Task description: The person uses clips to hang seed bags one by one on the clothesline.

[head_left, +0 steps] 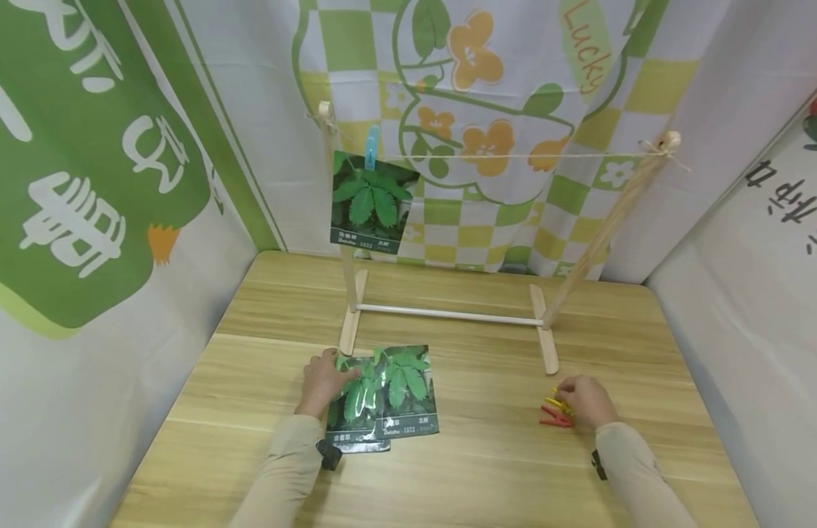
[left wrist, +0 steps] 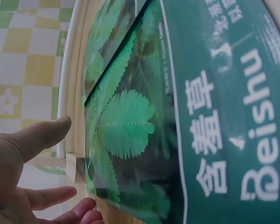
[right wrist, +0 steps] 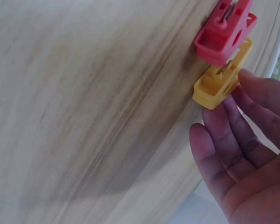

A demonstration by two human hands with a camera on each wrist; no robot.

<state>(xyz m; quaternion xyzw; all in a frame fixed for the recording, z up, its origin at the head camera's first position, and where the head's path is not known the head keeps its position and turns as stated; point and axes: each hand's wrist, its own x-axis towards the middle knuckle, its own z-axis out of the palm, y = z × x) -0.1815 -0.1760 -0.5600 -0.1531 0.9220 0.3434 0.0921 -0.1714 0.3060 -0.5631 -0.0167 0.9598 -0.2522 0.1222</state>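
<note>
My left hand (head_left: 321, 383) is at the upper left edge of two overlapping green seed packets, its thumb reaching over the left packet (head_left: 356, 411). The right packet (head_left: 408, 396) lies partly on top of it; both show fern-like leaves. In the left wrist view the fingers (left wrist: 51, 198) are spread beside the left packet's edge. On the right, my right hand (head_left: 587, 400) pinches a yellow clothespin (right wrist: 214, 86) between thumb and fingers, low over the table. Red clothespins (head_left: 557, 418) lie right beside it.
A wooden stand with two posts (head_left: 596, 238) and a white crossbar (head_left: 448, 314) stands at the back. From its string (head_left: 501, 156) hangs another seed packet (head_left: 372, 209), held by a blue clothespin (head_left: 372, 147). Printed curtains enclose the wooden table (head_left: 488, 469).
</note>
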